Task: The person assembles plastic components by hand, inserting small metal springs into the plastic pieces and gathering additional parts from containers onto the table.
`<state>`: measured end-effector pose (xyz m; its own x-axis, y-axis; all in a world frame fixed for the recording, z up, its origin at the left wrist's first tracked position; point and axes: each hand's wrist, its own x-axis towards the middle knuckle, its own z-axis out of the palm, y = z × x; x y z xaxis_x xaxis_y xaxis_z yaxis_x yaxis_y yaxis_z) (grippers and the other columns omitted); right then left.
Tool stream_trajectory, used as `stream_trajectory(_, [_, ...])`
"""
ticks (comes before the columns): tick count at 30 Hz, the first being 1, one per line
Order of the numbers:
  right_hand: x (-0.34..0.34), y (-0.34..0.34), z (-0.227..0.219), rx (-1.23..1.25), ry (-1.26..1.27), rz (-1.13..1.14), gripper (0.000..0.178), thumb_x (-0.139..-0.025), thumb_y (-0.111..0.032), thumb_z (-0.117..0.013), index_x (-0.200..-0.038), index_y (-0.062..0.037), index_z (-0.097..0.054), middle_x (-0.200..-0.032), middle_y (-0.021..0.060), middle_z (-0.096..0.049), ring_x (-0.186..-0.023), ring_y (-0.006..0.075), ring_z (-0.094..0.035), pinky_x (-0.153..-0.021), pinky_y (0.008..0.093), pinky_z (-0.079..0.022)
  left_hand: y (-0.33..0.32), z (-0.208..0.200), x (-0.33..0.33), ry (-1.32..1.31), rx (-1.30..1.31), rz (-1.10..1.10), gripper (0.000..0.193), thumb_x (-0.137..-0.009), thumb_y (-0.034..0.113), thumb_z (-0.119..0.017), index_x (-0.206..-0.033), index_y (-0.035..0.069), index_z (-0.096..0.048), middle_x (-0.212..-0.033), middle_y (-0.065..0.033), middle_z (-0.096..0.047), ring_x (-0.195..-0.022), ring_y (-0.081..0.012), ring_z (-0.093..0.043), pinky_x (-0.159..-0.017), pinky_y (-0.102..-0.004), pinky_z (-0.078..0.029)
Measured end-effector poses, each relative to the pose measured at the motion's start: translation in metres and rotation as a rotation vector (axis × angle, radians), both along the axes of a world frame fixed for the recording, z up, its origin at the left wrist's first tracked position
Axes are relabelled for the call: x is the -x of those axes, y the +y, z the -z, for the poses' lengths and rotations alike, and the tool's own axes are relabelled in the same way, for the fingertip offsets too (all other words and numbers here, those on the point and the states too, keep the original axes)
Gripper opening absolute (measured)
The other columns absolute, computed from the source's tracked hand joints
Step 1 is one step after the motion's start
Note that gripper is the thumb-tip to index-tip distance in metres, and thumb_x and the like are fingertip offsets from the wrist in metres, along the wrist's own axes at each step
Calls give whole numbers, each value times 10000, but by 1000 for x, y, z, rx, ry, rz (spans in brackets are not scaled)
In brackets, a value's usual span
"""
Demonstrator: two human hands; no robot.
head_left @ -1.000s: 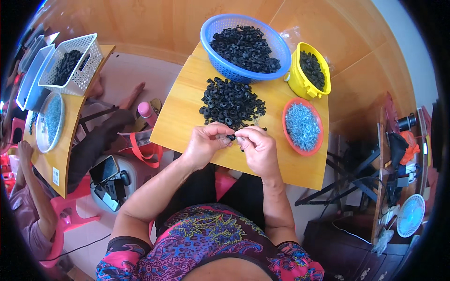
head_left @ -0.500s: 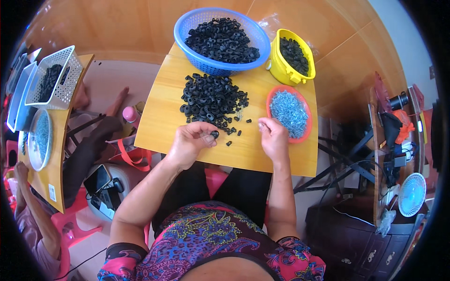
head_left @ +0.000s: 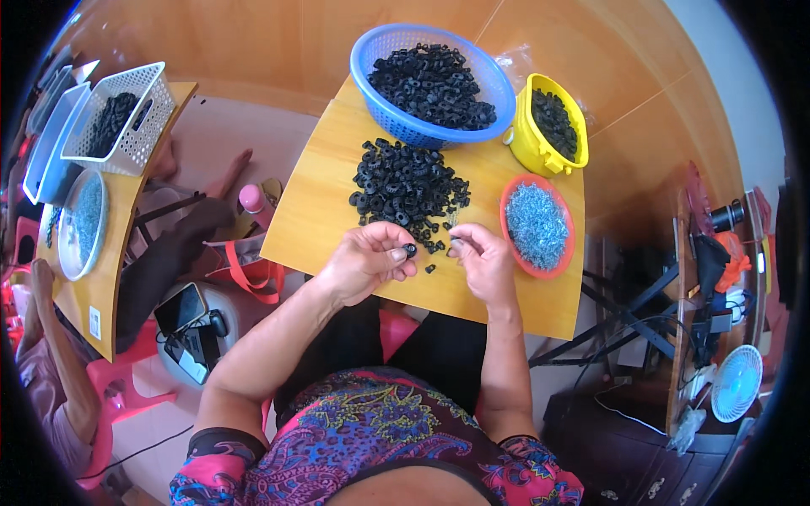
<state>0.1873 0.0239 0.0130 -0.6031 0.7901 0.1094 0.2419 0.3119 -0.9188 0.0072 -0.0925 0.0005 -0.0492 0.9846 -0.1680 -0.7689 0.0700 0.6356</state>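
Between the thumb and fingers of my left hand (head_left: pixel 364 265) is a small black plastic part (head_left: pixel 410 250) with a round opening. My right hand (head_left: pixel 489 270) is closed in a pinch just to its right, a short gap away; a tiny thing may show at the fingertips, too small to name. Beyond both hands lies a heap of similar black parts (head_left: pixel 403 181) on the wooden table (head_left: pixel 316 185), with a few loose ones by my fingers. To the right of my right hand sits a red dish (head_left: pixel 570 244) full of small silvery-blue metal pieces (head_left: pixel 537 226).
A blue plastic basket (head_left: pixel 363 93) and a yellow tub (head_left: pixel 530 154), both holding black parts, stand at the table's far side. At left another person's arm (head_left: pixel 63 354) rests near a second table (head_left: pixel 126 228) with a white basket (head_left: pixel 143 126). A fan (head_left: pixel 737 384) stands at right.
My right hand has come away from the red dish, toward my left hand. The left still holds the black part, turned slightly. The whole view has shifted a little.
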Motion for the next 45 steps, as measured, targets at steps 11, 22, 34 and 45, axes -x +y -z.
stream_trajectory(11, [17, -26, -43, 288, 82, -253, 82, -853, 30, -594, -934, 16, -603, -805, 14, -605, -707, 56, -568, -646, 195, -474, -2, 9, -4, 14, -92, 42, 145, -887, 2, -571, -1032, -8, -578, -890, -85, -624, -734, -130, -583, -676, -238, -479])
stream_trajectory(22, [22, -27, -38, 276, -26, -264, 83, -821, 84, -587, -835, 2, -591, -750, -20, -564, -655, 20, -518, -575, 175, -414, -7, -10, -6, 711, -63, -39, 87, -878, -4, -579, -951, -27, -623, -790, -22, -587, -698, -84, -536, -646, -221, -452])
stream_trajectory(34, [25, -6, -39, 482, 100, -418, 127, -821, -2, -663, -922, 8, -587, -736, 29, -604, -688, 108, -613, -621, 234, -509, -10, -16, -2, 752, -56, -77, 65, -875, -18, -575, -929, -18, -611, -735, -16, -561, -661, -80, -524, -596, -230, -437])
stream_trajectory(45, [17, -6, -11, 560, 21, -422, 100, -835, 22, -635, -863, -4, -542, -731, 52, -597, -668, 126, -623, -618, 249, -521, -5, -2, -15, 918, -105, -95, 50, -860, 12, -594, -868, -27, -624, -790, -57, -583, -665, -118, -554, -617, -254, -449])
